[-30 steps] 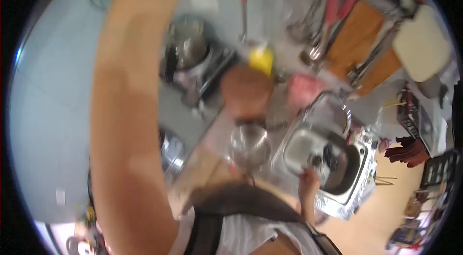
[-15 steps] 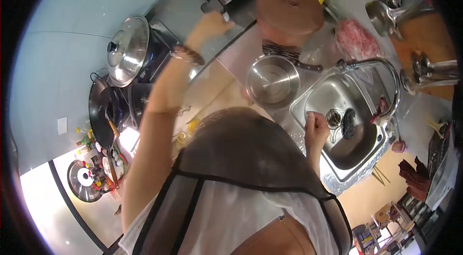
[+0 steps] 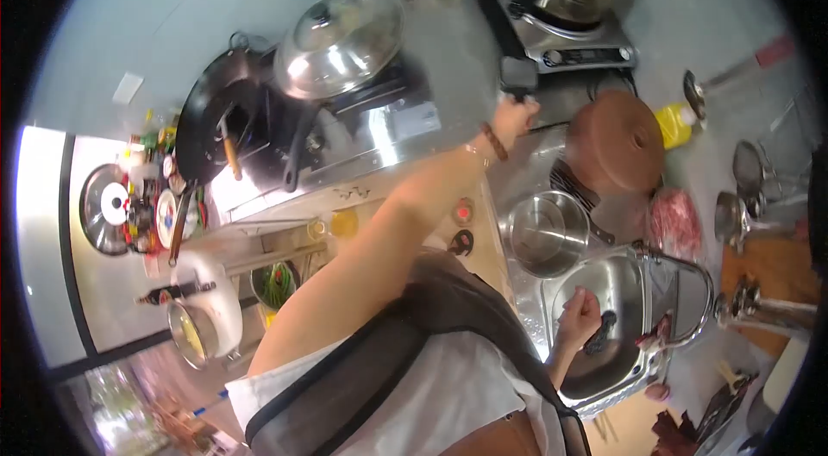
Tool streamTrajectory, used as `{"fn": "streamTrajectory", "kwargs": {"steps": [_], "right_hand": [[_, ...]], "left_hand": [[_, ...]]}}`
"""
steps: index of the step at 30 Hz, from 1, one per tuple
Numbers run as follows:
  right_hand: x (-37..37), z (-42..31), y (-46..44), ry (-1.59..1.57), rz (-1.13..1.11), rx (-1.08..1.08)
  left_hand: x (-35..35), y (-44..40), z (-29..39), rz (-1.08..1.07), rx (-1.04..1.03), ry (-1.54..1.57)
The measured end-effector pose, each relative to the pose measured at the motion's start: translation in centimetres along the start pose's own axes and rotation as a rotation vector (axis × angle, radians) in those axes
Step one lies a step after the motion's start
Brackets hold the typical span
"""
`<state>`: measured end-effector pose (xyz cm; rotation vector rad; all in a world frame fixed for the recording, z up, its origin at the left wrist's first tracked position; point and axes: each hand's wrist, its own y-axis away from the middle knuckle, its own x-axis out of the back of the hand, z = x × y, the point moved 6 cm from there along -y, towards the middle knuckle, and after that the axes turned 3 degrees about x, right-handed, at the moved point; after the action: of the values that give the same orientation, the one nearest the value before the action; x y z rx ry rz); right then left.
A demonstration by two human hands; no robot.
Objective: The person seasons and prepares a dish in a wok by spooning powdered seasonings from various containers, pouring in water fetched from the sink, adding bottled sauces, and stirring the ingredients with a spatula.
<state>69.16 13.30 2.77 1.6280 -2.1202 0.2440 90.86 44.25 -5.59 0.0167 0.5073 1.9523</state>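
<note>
My left hand point(image 3: 515, 120) is closed at the near end of a dark, square-ended object point(image 3: 518, 73), beside the portable cooker point(image 3: 582, 49); its exact shape is hard to make out. A brown bead bracelet point(image 3: 495, 142) circles that wrist. Over the left part of the steel sink point(image 3: 623, 383), my right hand point(image 3: 580, 315) has its fingers curled, with nothing visible in them. A dark scrubber point(image 3: 600, 333) lies in the sink behind it. Next to the sink stand a steel pot point(image 3: 548, 234) and a brown lidded pot point(image 3: 616, 142).
A domed-lid pan point(image 3: 341, 40) and a black wok point(image 3: 222, 115) sit on the stove at the left. Right of the brown pot are a yellow bottle point(image 3: 674, 125), bagged pink meat point(image 3: 675, 223) and ladles point(image 3: 729, 216). A curved faucet point(image 3: 709, 292) spans the sink.
The view has swung left, showing more of the stove and shelves. My left hand has moved from in front of the counter seam toward the brown pot; my right hand stays curled over the sink.
</note>
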Motion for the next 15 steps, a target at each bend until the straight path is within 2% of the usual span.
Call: {"fn": "streamTrajectory", "kwargs": {"steps": [2, 4, 6, 8, 10, 12, 14, 15], "right_hand": [[-1.8, -2.1, -1.3, -0.002, -0.074, 0.097], [-4.2, -5.6, -1.7, -0.005, -0.146, 0.192], [-7.0, -11.1, -0.8, -0.158, -0.217, 0.331], [-9.8, -14.4, 0.8, -0.188, -0.289, 0.409], [-12.7, -17.4, 3.1, -0.22, -0.348, 0.477], [-16.9, -20.9, 7.4, -0.397, -0.657, 0.626], [-21.4, -24.2, 12.8, -0.456, -0.821, 0.796], [-23.5, -25.9, 15.7, -0.441, -0.884, 0.851]], "left_hand": [[0.8, 6.5, 2.3, -0.197, 0.207, 0.313], [3.2, 13.1, 5.3, -0.167, 0.333, 0.449], [6.5, 18.4, 7.8, -0.299, 0.268, 0.247], [11.2, 23.6, 11.1, -0.401, 0.197, -0.035], [16.0, 28.1, 14.0, -0.441, 0.083, -0.173], [20.7, 32.2, 16.7, -0.289, 0.076, -0.13], [26.8, 34.6, 17.0, -0.209, -0.188, -0.354], [29.4, 35.6, 17.5, -0.217, -0.151, -0.531]]}}
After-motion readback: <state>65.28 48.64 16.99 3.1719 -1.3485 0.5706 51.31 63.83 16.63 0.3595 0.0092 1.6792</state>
